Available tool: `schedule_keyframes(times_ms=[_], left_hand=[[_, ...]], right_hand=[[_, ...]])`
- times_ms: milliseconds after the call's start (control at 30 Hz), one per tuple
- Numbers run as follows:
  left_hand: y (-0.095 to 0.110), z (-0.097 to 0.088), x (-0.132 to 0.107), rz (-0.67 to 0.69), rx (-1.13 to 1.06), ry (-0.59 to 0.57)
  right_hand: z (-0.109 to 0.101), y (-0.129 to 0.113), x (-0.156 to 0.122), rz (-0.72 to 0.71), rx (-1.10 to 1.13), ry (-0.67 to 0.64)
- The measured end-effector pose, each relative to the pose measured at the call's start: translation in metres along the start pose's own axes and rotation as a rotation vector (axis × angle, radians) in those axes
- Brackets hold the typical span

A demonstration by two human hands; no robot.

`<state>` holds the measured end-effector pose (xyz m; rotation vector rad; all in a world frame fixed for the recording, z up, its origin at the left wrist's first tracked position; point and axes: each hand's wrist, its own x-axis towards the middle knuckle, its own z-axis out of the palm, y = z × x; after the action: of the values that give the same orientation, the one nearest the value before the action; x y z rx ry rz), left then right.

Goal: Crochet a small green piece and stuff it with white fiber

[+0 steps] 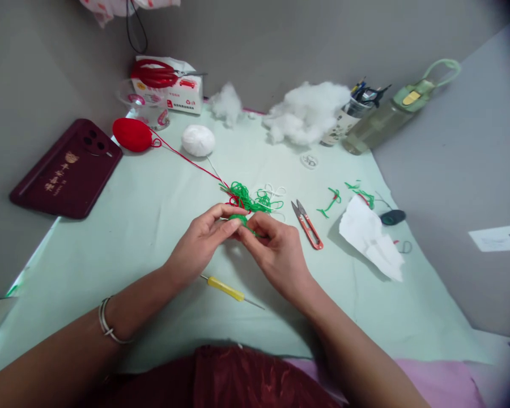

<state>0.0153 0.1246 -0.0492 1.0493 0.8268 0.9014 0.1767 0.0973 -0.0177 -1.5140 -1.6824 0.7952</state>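
Observation:
Both hands meet at mid-table around a small piece of green yarn work [238, 219], mostly covered by fingers. My left hand [203, 237] pinches its left side between thumb and fingers. From the right, my right hand [276, 245] closes thumb and fingertips on the same piece. Just beyond lies a tangle of green yarn [249, 197], mixed with red and white strands. A crochet hook with a yellow handle [226, 288] rests on the cloth below the hands. Orange-handled thread snips [307, 225] lie right of my right hand, blades pointing away.
A red yarn ball [131, 135] and a white yarn ball [198, 140] sit at back left, near a dark red phone [68, 170]. White stuffing [308, 113], a pen cup [342, 126] and a bottle [382, 122] stand behind. Crumpled paper [370, 238] lies right.

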Motion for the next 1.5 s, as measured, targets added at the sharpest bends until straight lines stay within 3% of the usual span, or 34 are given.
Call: schedule_keyframes(times_ms=[167, 367, 533, 667, 833, 1033, 1200, 1367, 1500], left_hand=[[0.001, -0.003, 0.002, 0.044, -0.015, -0.036], [0.003, 0.000, 0.005, 0.035, 0.080, 0.025], [0.004, 0.006, 0.007, 0.012, 0.185, 0.119], [0.004, 0.006, 0.006, -0.085, 0.063, 0.093], [0.006, 0.002, 0.003, -0.127, -0.090, -0.038], [0.005, -0.008, 0.005, -0.072, -0.083, -0.131], [0.005, -0.006, 0.008, -0.032, 0.038, -0.034], [0.005, 0.000, 0.009, -0.039, 0.077, 0.073], [0.003, 0.001, 0.007, -0.122, -0.035, 0.061]], right_hand=[[-0.007, -0.001, 0.004, 0.149, 0.153, -0.077], [-0.011, -0.006, 0.002, 0.110, 0.183, -0.225], [-0.002, -0.005, -0.005, 0.048, 0.022, -0.189], [0.000, 0.001, -0.001, 0.007, -0.096, -0.158], [-0.005, 0.005, 0.002, 0.125, 0.036, -0.148], [-0.011, 0.007, 0.006, 0.191, 0.217, -0.143], [-0.011, -0.003, 0.003, 0.175, 0.238, -0.249], [-0.002, -0.003, -0.002, 0.119, 0.032, -0.197], [0.001, 0.003, 0.001, 0.111, -0.078, -0.108]])
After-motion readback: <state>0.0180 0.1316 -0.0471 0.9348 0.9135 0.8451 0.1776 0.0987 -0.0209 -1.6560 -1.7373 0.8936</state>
